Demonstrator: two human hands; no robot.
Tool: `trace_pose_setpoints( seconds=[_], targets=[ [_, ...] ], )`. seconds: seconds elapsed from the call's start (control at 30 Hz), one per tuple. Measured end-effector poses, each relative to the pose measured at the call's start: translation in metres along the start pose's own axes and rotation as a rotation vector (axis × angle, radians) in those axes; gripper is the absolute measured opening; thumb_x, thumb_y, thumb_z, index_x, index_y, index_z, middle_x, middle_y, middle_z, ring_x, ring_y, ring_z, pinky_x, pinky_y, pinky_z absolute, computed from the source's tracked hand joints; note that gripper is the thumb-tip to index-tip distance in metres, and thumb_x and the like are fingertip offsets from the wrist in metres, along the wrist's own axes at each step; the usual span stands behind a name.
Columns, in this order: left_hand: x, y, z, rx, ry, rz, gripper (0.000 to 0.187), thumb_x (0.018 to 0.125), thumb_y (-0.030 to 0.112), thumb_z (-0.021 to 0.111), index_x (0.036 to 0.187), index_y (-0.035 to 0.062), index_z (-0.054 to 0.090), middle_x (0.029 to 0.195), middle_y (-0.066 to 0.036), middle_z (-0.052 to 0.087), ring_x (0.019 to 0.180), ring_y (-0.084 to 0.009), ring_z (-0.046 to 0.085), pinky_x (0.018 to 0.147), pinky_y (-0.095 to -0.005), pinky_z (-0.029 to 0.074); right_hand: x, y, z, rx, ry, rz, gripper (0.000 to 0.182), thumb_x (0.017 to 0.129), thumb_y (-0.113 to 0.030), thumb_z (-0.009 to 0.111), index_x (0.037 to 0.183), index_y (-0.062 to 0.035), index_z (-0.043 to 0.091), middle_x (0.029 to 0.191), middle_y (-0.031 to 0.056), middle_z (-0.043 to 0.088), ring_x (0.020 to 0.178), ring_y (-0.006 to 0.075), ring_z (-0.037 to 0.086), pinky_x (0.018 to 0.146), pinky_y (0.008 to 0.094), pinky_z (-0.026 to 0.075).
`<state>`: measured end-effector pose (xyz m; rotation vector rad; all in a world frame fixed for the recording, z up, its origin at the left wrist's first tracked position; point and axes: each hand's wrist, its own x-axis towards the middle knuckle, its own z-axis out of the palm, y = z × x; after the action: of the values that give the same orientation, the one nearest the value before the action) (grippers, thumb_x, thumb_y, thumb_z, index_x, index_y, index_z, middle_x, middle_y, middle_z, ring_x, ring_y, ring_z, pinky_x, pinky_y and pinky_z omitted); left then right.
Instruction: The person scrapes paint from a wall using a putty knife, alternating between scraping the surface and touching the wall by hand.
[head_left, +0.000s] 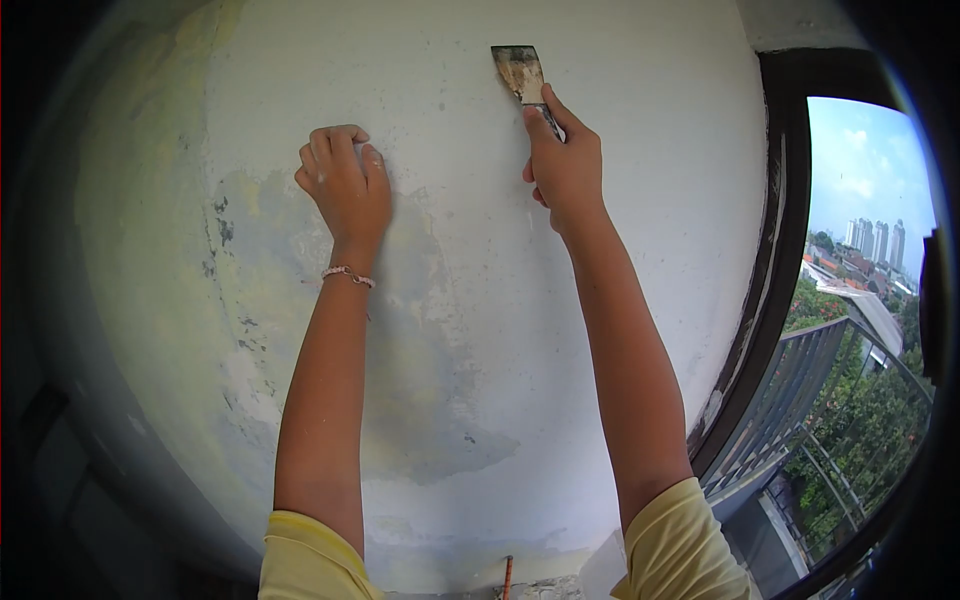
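My right hand [570,170] grips a putty knife [520,76] by its handle, high in front of the wall. Its broad blade points up and is stained with brown and pale residue. To the left, my left hand [345,185] is raised close to the wall [660,200], fingers curled in and the thumb bent beside them. Its palm faces away, so what it holds, if anything, is hidden. Pale dust marks the thumb. Below and around this hand, a rough grey and yellowish patch [400,420] shows in the white wall surface, with dark flaked spots along its left side.
At the right, a dark window frame [785,190] borders the wall. Outside it are a metal railing [800,370], greenery and distant tall buildings [875,240]. An orange stick-like thing [507,577] stands upright at the bottom, near broken wall material.
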<state>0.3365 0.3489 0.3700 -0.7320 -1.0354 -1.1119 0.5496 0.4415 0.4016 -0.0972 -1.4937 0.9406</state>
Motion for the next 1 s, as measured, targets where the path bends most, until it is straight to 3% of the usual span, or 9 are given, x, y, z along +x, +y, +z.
trace_pose_setpoints(
  seconds=[0.1,0.17,0.37,0.6,0.63,0.7,0.73,0.87,1.0],
  targets=[
    [-0.016,-0.01,-0.013,0.037,-0.014,-0.015,0.023,0.087,0.011,0.06,0.109,0.0106,0.061,0.115,-0.007,0.055,0.11,-0.0271,0.049,0.096,-0.0453,0.032,-0.034,0.005,-0.027,-0.129,-0.04,0.101,0.049,0.102,-0.026,0.059,0.149,-0.0127,0.054,0.067,0.0012,0.055,0.046,0.0102,0.048,0.039,0.0276,0.04],
    [-0.029,-0.014,-0.024,0.089,-0.036,-0.022,0.034,0.091,0.014,0.055,0.124,0.0101,0.06,0.127,-0.008,0.054,0.119,-0.0288,0.048,0.103,-0.0469,0.031,-0.044,0.011,-0.038,-0.214,-0.064,0.129,0.048,0.102,-0.026,0.059,0.148,-0.0132,0.056,0.063,0.0001,0.053,0.044,0.0098,0.047,0.039,0.0274,0.038],
    [-0.068,-0.023,-0.048,0.209,-0.207,0.098,0.054,0.097,0.019,0.05,0.151,0.0163,0.047,0.156,-0.008,0.043,0.143,-0.0266,0.038,0.109,-0.046,0.026,-0.006,0.0,-0.016,-0.153,-0.037,0.02,0.048,0.101,-0.026,0.06,0.147,-0.0124,0.057,0.062,0.0,0.054,0.044,0.0102,0.049,0.04,0.0279,0.04],
    [-0.117,-0.046,-0.096,0.309,-0.385,0.158,0.058,0.1,0.023,0.046,0.158,0.017,0.041,0.167,-0.01,0.031,0.153,-0.0277,0.029,0.109,-0.0446,0.024,0.011,-0.009,-0.02,-0.15,-0.073,-0.01,0.051,0.099,-0.036,0.063,0.148,-0.0211,0.057,0.057,-0.0012,0.046,0.048,0.0083,0.041,0.043,0.0276,0.032],
    [-0.127,-0.053,-0.106,0.328,-0.437,0.164,0.061,0.098,0.022,0.05,0.159,0.0179,0.04,0.168,-0.012,0.029,0.154,-0.0279,0.028,0.109,-0.044,0.024,0.008,-0.009,-0.029,-0.147,-0.073,-0.012,0.051,0.099,-0.036,0.063,0.148,-0.0211,0.057,0.057,-0.0012,0.046,0.048,0.0083,0.041,0.043,0.0276,0.032],
    [-0.146,-0.069,-0.129,0.35,-0.488,0.174,0.065,0.097,0.021,0.055,0.16,0.0188,0.038,0.169,-0.013,0.027,0.154,-0.0282,0.026,0.108,-0.0433,0.025,0.001,-0.009,-0.05,-0.32,-0.099,0.034,0.046,0.099,-0.032,0.063,0.143,-0.0191,0.062,0.066,0.0008,0.057,0.05,0.0106,0.055,0.043,0.0288,0.043],
    [-0.155,-0.078,-0.142,0.36,-0.545,0.185,0.065,0.096,0.021,0.056,0.159,0.0183,0.039,0.169,-0.014,0.026,0.155,-0.0298,0.025,0.109,-0.0437,0.024,0.001,-0.006,-0.061,-0.372,-0.085,0.029,0.044,0.099,-0.034,0.063,0.142,-0.0241,0.064,0.063,0.0,0.055,0.049,0.0098,0.052,0.042,0.0285,0.041],
    [-0.181,-0.112,-0.183,0.36,-0.668,0.192,0.064,0.095,0.021,0.058,0.157,0.017,0.043,0.17,-0.016,0.022,0.156,-0.0345,0.021,0.111,-0.0449,0.024,0.011,-0.012,-0.101,-0.496,-0.127,0.019,0.043,0.099,-0.036,0.064,0.141,-0.0256,0.065,0.059,-0.0008,0.05,0.046,0.0092,0.047,0.042,0.0284,0.038],
    [-0.19,-0.119,-0.182,0.394,-0.656,0.194,0.058,0.099,0.027,0.052,0.156,0.0169,0.045,0.169,-0.017,0.024,0.156,-0.0371,0.022,0.111,-0.0445,0.023,0.024,-0.027,-0.104,-0.67,-0.18,-0.063,0.043,0.099,-0.037,0.064,0.14,-0.0265,0.065,0.055,-0.0019,0.045,0.045,0.0091,0.041,0.042,0.0281,0.035]
  ],
)
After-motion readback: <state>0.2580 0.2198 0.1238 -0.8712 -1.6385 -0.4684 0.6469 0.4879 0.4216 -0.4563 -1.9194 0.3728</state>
